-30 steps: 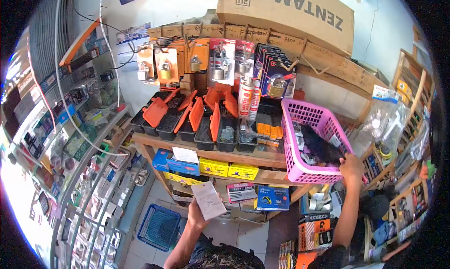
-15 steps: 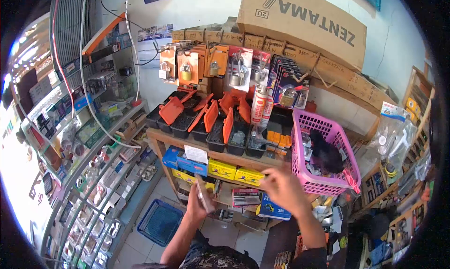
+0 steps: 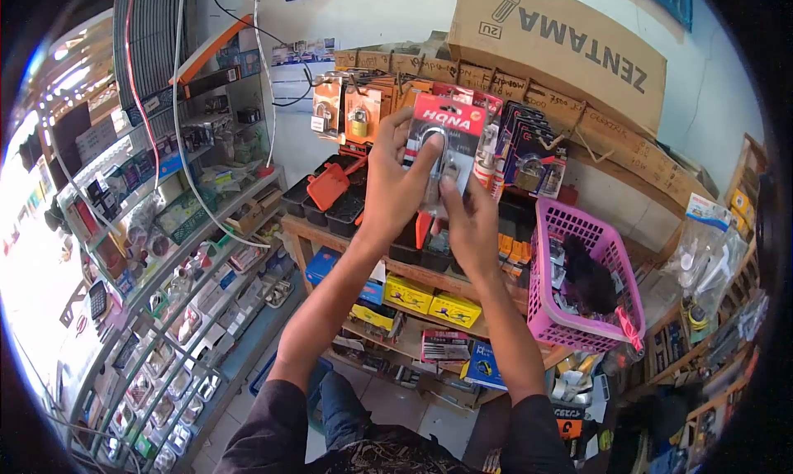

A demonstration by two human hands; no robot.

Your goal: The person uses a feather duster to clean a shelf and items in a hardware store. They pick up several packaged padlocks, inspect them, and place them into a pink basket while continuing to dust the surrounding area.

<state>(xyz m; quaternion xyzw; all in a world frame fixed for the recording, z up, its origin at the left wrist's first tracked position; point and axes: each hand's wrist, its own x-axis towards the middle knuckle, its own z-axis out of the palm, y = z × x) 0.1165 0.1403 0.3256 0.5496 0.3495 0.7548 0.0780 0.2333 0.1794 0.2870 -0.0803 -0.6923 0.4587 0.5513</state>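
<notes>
Both hands hold up a carded padlock pack [image 3: 453, 117] with a red header and clear plastic front, in the middle of the head view. My left hand [image 3: 390, 177] grips its left side, thumb across the front and fingers behind. Lower right, my right hand [image 3: 474, 230] is closed on the bottom part, its thumb on the plastic. The thumbs partly cover the padlock. Behind the pack hang other carded padlocks [image 3: 361, 117] on hooks along a wooden board. Under my forearms stand black bins with orange lids [image 3: 329, 187], partly hidden.
A pink basket [image 3: 541, 296] holding small packets and a dark cloth-like item stands at the right of the wooden shelf. Yellow boxes [image 3: 454, 309] sit on the level below. A large cardboard box [image 3: 562, 45] rests above. Loose cables [image 3: 180, 127] hang at the left.
My left hand has raised the pack from low beside the shelf to in front of the hanging padlocks. My right hand has come in from the right and taken hold too. The view has shifted slightly.
</notes>
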